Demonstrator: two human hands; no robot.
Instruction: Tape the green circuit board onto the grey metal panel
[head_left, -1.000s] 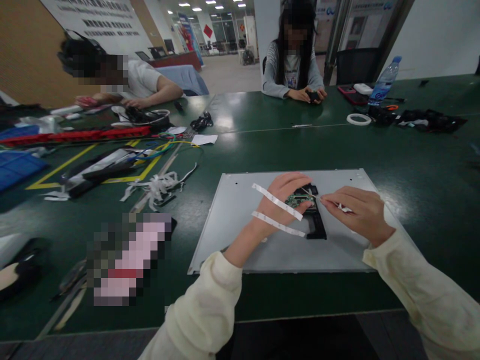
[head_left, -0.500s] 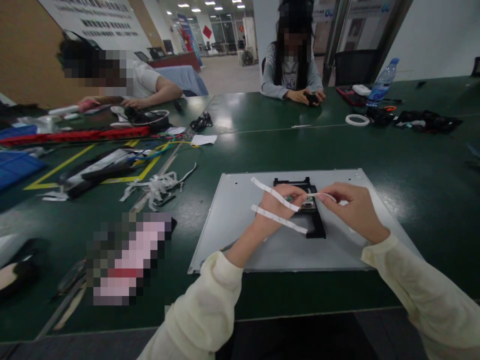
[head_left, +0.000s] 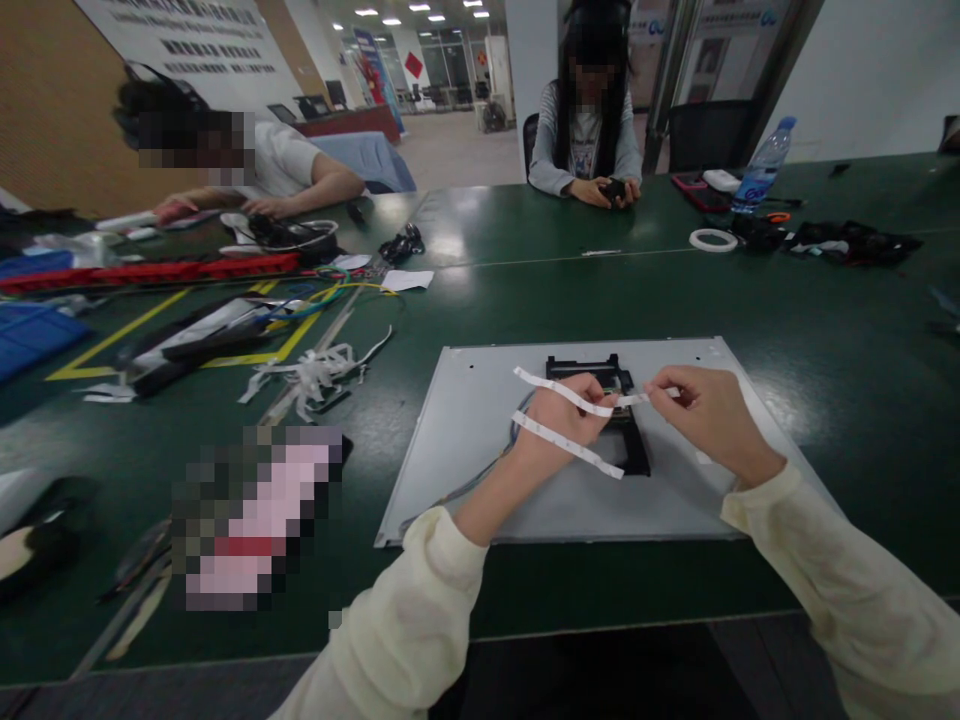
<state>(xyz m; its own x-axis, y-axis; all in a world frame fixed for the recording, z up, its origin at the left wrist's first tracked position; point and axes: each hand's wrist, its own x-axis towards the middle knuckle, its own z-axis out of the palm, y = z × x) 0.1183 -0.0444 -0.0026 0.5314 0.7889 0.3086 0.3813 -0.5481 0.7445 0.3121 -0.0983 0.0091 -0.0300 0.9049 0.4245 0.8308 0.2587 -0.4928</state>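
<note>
My left hand (head_left: 556, 432) is closed in a pinch over the middle of the board, holding one end of a short white tape strip (head_left: 631, 399). The strip's other end is pinched by my right hand (head_left: 701, 415), just to the right. Two longer printed white strips, an upper strip (head_left: 559, 390) and a lower strip (head_left: 568, 443), lie across the back of my left hand. Beneath the hands, a black rectangular plastic frame (head_left: 638, 450) rests on a white board (head_left: 457, 430); my left hand hides part of it. A thin grey cable (head_left: 480, 479) runs out to the left.
Left of the board are a heap of white strips (head_left: 315, 378) and a blurred pink-screened device (head_left: 281, 510). A tape roll (head_left: 713, 240) and a water bottle (head_left: 765, 165) stand at the far right. Two people sit across the green table (head_left: 510, 280).
My hands have drawn slightly apart, so more of the white strip shows between them. My left hand has turned a little, and the strips on its back have shifted right and down.
</note>
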